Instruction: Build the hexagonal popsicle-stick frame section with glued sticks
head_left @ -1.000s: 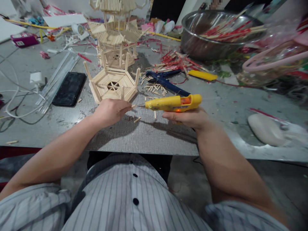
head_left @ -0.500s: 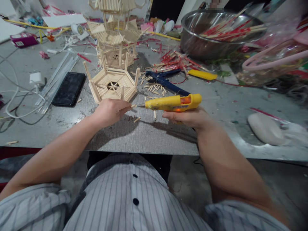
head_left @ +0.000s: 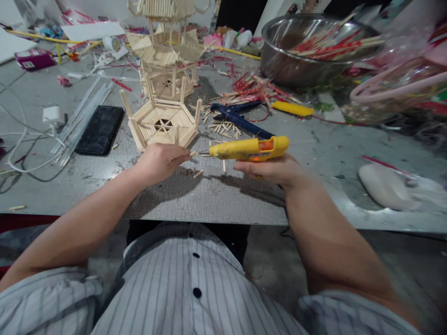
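Note:
In my right hand [head_left: 270, 168] is a yellow hot glue gun [head_left: 244, 149], its small orange light lit and its nozzle pointing left. My left hand [head_left: 160, 162] pinches a short wooden stick [head_left: 193, 153], whose end sticks out beside the nozzle tip. Whether tip and stick touch I cannot tell. Just beyond my left hand stands a hexagonal stick base [head_left: 146, 114] with upright posts. Behind it rises a tiered stick pagoda [head_left: 167, 51]. Loose cut sticks [head_left: 225, 128] lie right of the base, and a few more are under the glue gun.
Dark blue cutting pliers [head_left: 237, 118] and a yellow utility knife [head_left: 292, 109] lie beyond the glue gun. A steel bowl [head_left: 279, 60] holds red-wrapped sticks. At left are a black phone [head_left: 100, 130] and a white charger [head_left: 53, 115]; a pale stone-like lump [head_left: 384, 186] sits at right.
The glue gun and my right hand have shifted very slightly to the left. My left hand keeps its pinch on the stick in nearly the same place.

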Available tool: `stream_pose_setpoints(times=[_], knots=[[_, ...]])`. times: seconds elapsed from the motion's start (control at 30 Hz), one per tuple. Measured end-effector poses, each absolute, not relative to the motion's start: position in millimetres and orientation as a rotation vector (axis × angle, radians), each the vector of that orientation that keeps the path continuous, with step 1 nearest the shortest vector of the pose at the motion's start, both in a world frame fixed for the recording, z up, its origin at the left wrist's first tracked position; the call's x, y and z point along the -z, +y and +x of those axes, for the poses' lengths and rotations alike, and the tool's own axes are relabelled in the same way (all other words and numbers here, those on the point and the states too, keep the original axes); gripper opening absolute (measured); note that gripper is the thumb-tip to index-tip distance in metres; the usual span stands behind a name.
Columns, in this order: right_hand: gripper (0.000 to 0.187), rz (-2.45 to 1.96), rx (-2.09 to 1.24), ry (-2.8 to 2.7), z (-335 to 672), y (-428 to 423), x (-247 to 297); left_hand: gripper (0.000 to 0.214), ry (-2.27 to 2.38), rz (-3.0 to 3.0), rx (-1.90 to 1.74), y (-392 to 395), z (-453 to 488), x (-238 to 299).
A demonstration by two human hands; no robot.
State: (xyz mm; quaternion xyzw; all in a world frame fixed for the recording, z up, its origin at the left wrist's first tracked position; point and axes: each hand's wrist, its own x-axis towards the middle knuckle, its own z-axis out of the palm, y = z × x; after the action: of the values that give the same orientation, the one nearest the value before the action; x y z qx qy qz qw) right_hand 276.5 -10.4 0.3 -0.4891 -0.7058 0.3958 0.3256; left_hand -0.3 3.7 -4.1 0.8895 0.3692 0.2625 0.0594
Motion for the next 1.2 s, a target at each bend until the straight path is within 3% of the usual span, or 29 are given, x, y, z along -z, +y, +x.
stream_pose_setpoints(times=[0.33, 0.67, 0.83, 0.97, 1.2], knots=[[0.041, -1.258, -1.043, -1.776, 275, -13, 2, 0.028, 1.14, 2.644, -0.713, 3, 1, 2], [0.033, -1.293, -1.038, -1.505, 281, -12, -3, 0.029, 1.139, 2.637, -0.752, 4, 0, 3], [0.029, -1.253, -0.702, -1.148, 314, 2, -18, 0.031, 1.081, 2.667, -0.817, 3, 0, 0], [0.033, -1.646, -0.466, -0.988, 354, 17, -18, 0.03, 1.085, 2.669, -0.844, 2, -1, -2], [0.048, -2.166, -0.078, -1.457, 380, 24, 4, 0.032, 1.071, 2.521, -0.876, 0, 2, -6]])
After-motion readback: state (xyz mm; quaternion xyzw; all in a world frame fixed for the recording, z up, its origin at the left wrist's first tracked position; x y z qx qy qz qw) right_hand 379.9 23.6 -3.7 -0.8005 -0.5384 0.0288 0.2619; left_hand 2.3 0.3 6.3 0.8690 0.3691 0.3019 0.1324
